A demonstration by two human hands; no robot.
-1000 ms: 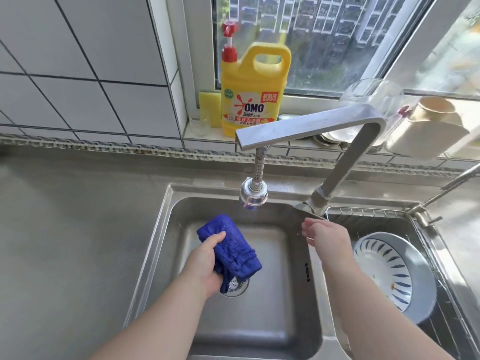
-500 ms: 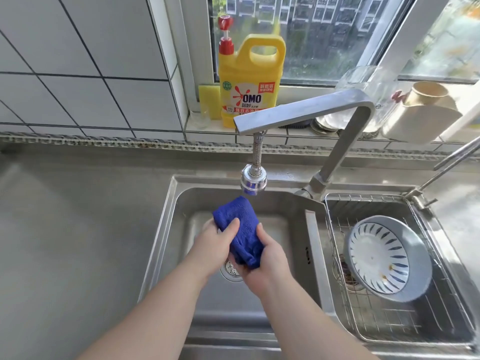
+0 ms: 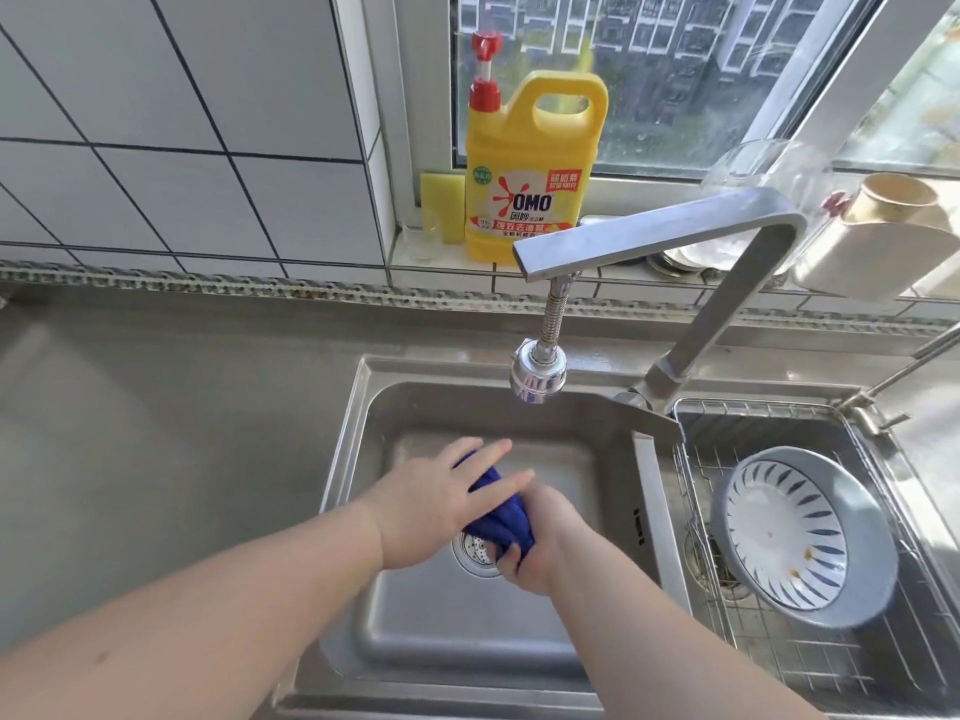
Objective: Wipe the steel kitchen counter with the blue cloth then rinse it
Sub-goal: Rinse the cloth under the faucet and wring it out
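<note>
The blue cloth (image 3: pixel 503 517) is bunched between both my hands over the left sink basin (image 3: pixel 613 459), just above the drain (image 3: pixel 474 552). My left hand (image 3: pixel 431 506) lies across the top of the cloth with its fingers stretched out flat. My right hand (image 3: pixel 540 543) is closed around the cloth from the right and below. Most of the cloth is hidden between the hands. The faucet's spray head (image 3: pixel 536 375) hangs above and slightly behind them. The steel counter (image 3: pixel 156 433) spreads out to the left of the sink.
A grey bowl with a blue-striped inside (image 3: pixel 795 537) sits in a wire rack (image 3: pixel 727 413) in the right basin. A yellow OMO detergent jug (image 3: pixel 524 174), a yellow sponge (image 3: pixel 441 205) and a small glass (image 3: pixel 420 240) stand on the windowsill. A beige container (image 3: pixel 883 241) lies at the right.
My right hand left the faucet base and closed on the cloth. Both hands then lowered with it towards the drain, and my left hand's fingers have spread flat over it.
</note>
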